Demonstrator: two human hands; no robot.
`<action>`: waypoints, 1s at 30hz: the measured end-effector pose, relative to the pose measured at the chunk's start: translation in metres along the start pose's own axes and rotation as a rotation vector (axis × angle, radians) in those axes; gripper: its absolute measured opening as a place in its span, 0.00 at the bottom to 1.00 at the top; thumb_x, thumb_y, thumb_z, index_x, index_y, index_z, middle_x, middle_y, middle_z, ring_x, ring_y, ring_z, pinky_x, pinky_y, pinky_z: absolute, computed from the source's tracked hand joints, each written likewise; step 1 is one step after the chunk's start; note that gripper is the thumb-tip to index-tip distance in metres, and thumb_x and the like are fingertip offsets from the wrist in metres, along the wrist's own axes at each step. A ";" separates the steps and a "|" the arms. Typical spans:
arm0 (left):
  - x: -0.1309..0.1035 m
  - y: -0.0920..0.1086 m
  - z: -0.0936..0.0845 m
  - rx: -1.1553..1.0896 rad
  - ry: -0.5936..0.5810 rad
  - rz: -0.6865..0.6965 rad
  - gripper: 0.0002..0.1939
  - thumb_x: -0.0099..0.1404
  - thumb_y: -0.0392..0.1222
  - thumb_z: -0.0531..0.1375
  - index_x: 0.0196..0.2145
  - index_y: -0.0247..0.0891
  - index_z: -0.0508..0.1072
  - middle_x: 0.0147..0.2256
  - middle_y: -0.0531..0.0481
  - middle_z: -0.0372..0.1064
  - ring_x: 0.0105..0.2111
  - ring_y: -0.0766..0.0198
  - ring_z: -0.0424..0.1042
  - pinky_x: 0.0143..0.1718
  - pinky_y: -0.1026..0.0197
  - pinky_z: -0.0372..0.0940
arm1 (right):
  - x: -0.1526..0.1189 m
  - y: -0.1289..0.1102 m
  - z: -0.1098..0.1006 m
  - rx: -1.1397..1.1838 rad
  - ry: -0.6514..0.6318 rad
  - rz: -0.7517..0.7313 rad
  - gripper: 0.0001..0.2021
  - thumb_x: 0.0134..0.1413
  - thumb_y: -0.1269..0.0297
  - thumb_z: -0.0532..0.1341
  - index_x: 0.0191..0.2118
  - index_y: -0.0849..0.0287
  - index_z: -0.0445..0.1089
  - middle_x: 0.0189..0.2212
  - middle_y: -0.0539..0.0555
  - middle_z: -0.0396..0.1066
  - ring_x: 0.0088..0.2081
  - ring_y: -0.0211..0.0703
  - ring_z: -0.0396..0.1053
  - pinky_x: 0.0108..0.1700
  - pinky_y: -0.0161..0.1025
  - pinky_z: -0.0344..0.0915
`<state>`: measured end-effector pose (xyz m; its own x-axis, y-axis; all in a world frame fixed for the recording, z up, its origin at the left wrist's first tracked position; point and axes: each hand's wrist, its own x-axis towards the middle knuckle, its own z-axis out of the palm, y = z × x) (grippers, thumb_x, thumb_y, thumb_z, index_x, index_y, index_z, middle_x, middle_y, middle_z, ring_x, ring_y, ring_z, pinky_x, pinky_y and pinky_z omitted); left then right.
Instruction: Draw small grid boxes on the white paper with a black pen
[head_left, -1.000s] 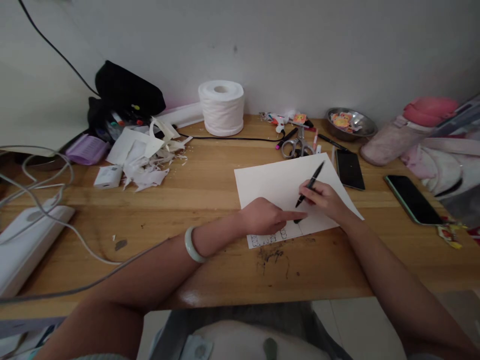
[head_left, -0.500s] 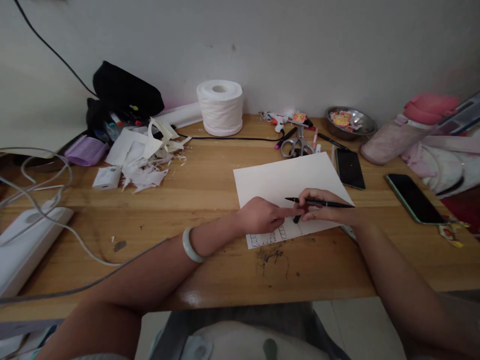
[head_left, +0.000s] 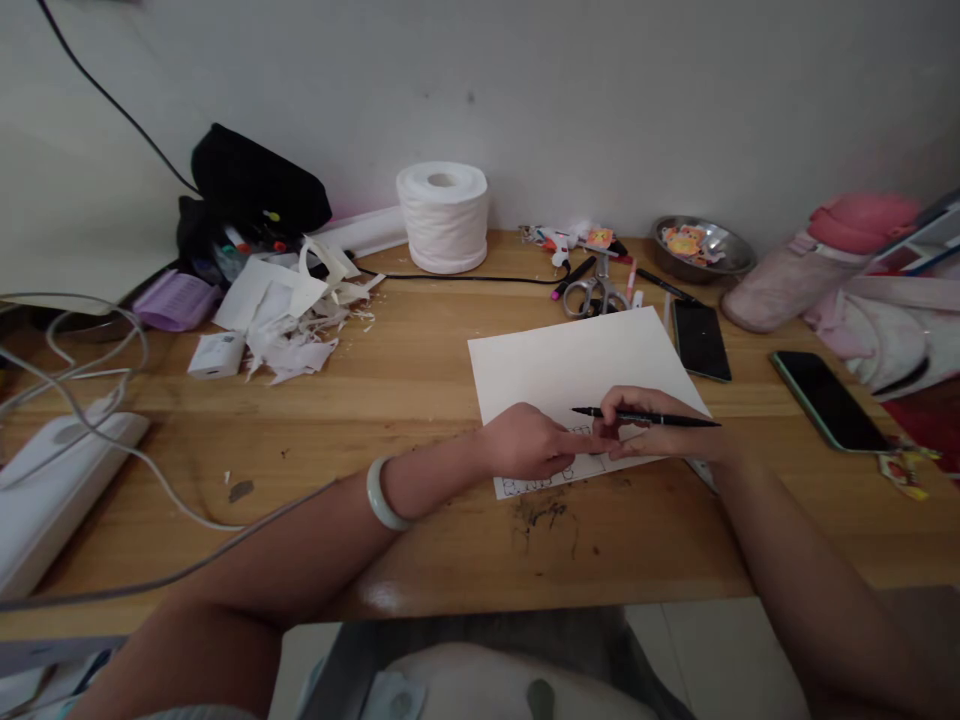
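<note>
A black pen (head_left: 645, 416) lies across my right hand (head_left: 649, 435), held in its bent fingers with the fine tip pointing left. My left hand (head_left: 529, 440) reaches in over the sheet of white paper (head_left: 577, 365). Its index finger is stretched out and meets the right fingertips, while the other fingers curl under; I see nothing held in it. Black outlined shapes run along the paper's near edge, partly covered by my hands. Whatever lies between the touching fingertips is hidden.
Behind the paper lie scissors (head_left: 595, 295) and several markers, with a metal bowl (head_left: 701, 250) farther back. Two phones (head_left: 701, 340) and a pink-lidded bottle (head_left: 780, 275) are to the right. Paper scraps (head_left: 289, 330), a toilet roll (head_left: 442, 220) and white cables (head_left: 180, 500) are at the left and back.
A small dark piece seen by the right fingertips no longer shows. The right hand has turned slightly and its pen sits a little lower and farther right; the left index finger stays against it.
</note>
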<state>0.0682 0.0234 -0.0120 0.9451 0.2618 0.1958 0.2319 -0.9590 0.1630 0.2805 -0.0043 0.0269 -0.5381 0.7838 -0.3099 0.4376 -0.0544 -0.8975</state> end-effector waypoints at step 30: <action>0.001 -0.001 0.003 -0.012 -0.021 0.009 0.27 0.61 0.37 0.48 0.57 0.51 0.49 0.23 0.57 0.69 0.19 0.71 0.63 0.19 0.67 0.47 | -0.002 -0.002 0.000 -0.051 0.031 0.028 0.12 0.39 0.62 0.64 0.31 0.59 0.64 0.31 0.49 0.66 0.33 0.37 0.64 0.35 0.35 0.62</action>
<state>0.0693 0.0244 -0.0152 0.9518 0.2505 0.1773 0.2205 -0.9600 0.1725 0.2806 -0.0059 0.0290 -0.5029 0.8011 -0.3244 0.4886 -0.0462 -0.8713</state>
